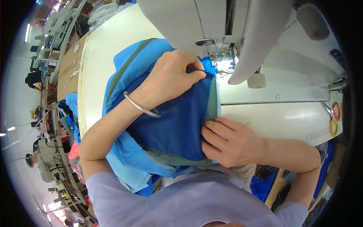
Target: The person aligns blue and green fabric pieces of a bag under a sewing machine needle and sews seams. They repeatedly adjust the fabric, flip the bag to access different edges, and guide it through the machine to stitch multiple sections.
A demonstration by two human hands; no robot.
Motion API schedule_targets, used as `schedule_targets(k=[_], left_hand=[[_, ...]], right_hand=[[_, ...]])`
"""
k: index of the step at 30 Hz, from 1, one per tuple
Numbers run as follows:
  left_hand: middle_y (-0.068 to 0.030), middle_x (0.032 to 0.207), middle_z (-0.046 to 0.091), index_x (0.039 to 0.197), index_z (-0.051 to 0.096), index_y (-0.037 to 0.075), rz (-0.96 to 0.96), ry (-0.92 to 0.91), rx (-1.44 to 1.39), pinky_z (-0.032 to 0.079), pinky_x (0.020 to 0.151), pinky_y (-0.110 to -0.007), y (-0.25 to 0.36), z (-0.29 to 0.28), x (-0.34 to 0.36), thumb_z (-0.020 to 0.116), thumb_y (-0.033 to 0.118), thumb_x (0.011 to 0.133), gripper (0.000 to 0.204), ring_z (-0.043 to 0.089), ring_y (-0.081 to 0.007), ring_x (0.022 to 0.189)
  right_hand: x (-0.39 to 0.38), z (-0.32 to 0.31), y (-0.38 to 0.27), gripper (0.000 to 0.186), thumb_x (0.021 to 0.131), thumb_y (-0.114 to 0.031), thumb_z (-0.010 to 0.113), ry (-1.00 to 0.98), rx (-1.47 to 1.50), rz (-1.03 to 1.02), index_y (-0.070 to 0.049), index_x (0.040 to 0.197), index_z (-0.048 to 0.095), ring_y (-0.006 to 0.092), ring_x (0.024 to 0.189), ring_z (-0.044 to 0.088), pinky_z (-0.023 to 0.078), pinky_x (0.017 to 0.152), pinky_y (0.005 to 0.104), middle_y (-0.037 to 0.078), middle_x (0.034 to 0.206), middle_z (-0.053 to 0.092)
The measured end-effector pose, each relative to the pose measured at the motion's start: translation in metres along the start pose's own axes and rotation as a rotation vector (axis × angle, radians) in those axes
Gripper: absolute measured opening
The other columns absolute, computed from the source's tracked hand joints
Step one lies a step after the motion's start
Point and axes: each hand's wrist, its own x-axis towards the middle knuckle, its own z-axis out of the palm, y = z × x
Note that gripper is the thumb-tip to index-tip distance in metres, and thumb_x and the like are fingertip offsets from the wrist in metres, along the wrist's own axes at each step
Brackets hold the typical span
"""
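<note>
A dark blue mesh fabric (166,128) lies over a light blue garment piece (130,153) with grey-green strips, spread on the sewing machine table. My left hand (176,72) pinches the upper edge of the mesh, close to the lit presser foot (214,62). Lower down, my right hand (232,142) has its fingers curled on the mesh's right edge, where it meets a grey-green layer (213,98). The white sewing machine (181,22) rises above the cloth. What lies under the mesh is mostly hidden.
Scissors with red and yellow handles (333,123) lie at the table's right edge. A brown cardboard piece (70,68) and blue garments (71,113) sit beyond the left edge. Other sewing machines (47,159) line the far left. Clear plastic bags (107,15) rest at the back.
</note>
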Motion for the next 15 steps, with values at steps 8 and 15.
schedule_targets(k=[8,15], left_hand=[[-0.0137,0.091,0.076,0.098,0.076,-0.003,0.048,0.091,-0.161,0.053,0.078,-0.032,-0.012,0.018,-0.001,0.077,0.019,0.088,0.024,0.069,-0.018,0.082],[-0.012,0.091,0.075,0.1,0.077,0.001,0.105,0.202,-0.135,0.052,0.08,-0.032,-0.009,0.027,-0.003,0.078,0.014,0.085,0.02,0.067,-0.0193,0.086]], right_hand=[[0.002,0.001,0.001,0.026,0.072,-0.018,0.063,0.031,0.014,-0.018,0.004,0.085,0.068,0.0294,0.095,0.062,0.052,0.083,0.0374,0.018,0.095,0.067],[0.0,0.001,0.001,0.027,0.075,-0.018,0.062,-0.004,-0.018,-0.026,0.005,0.087,0.07,0.0306,0.098,0.062,0.052,0.083,0.0382,0.019,0.096,0.068]])
